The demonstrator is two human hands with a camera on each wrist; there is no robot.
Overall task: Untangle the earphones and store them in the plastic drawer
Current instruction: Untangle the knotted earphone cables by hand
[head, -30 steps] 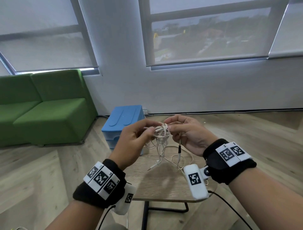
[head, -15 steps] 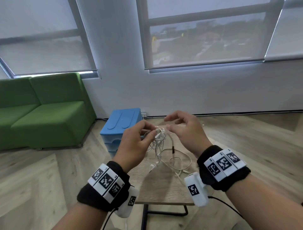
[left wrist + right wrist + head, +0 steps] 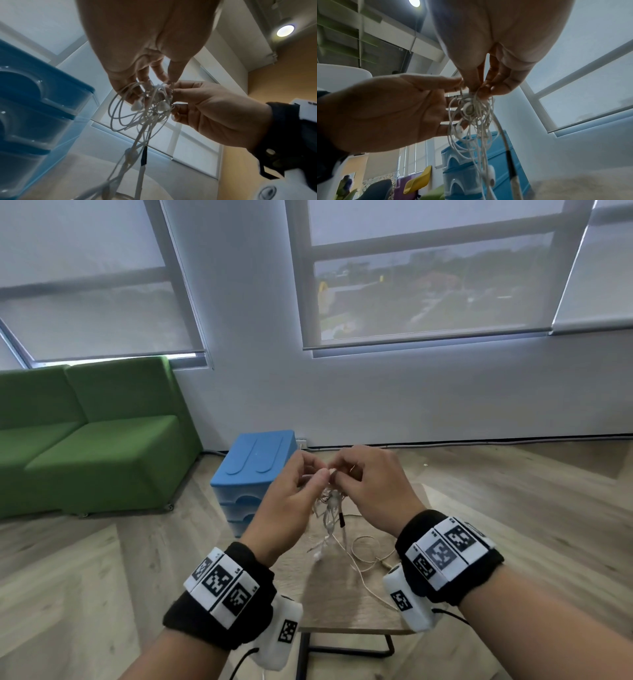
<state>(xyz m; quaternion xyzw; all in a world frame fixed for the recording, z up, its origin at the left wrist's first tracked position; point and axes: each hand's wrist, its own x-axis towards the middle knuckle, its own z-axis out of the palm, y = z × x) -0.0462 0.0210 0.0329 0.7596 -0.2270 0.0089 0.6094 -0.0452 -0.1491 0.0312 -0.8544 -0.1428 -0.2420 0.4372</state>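
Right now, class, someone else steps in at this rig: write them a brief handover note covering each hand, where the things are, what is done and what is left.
Left hand: pinches the top of the tangled earphones.
Right hand: pinches the same knot from the other side.
Earphones: held up over the small wooden table, loose cord trailing onto its top.
Plastic drawer: blue, on the floor behind the table; drawers look shut.
Done: bundle lifted, hands picking at the knot.
Left: free the loops, open a drawer, put the earphones in.

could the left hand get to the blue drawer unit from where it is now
Probably yes: the blue drawer unit stands just beyond the left hand with nothing between, but both hands pinch the tangled earphones, so it must let go first.
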